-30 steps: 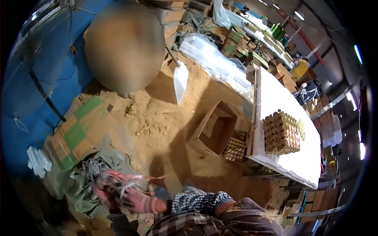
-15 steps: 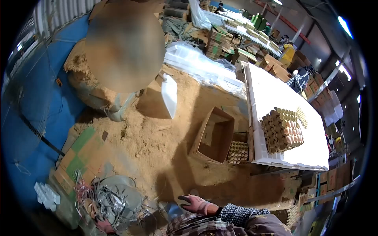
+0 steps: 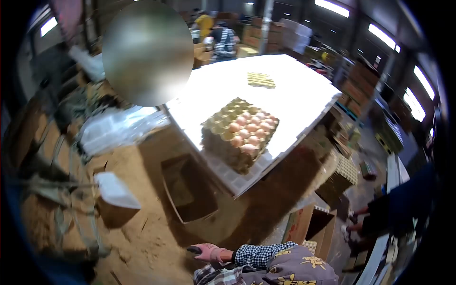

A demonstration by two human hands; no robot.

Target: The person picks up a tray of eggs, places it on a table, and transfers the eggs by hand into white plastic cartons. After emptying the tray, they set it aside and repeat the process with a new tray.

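Observation:
My right hand (image 3: 207, 252), in a pink glove with a checked sleeve, hangs low at the bottom of the view over the sawdust floor (image 3: 142, 242). Its fingers are loosely spread and hold nothing. My left hand is out of view. Nearest to the hand is an open brown cardboard box (image 3: 187, 190) lying on the sawdust. Behind that box, a stack of egg trays (image 3: 240, 133) topped with brown eggs stands near the front edge of a white table (image 3: 294, 104).
A white scoop (image 3: 116, 191) lies on the sawdust at left. A second open carton (image 3: 314, 229) stands at lower right, with another person (image 3: 396, 209) bending beside it. One flat egg tray (image 3: 261, 80) lies far back on the table. More people (image 3: 223, 40) stand behind.
The view has swung round, so the table now lies ahead. The bundle of strings that both hands held a second ago is gone from view, as is my left hand.

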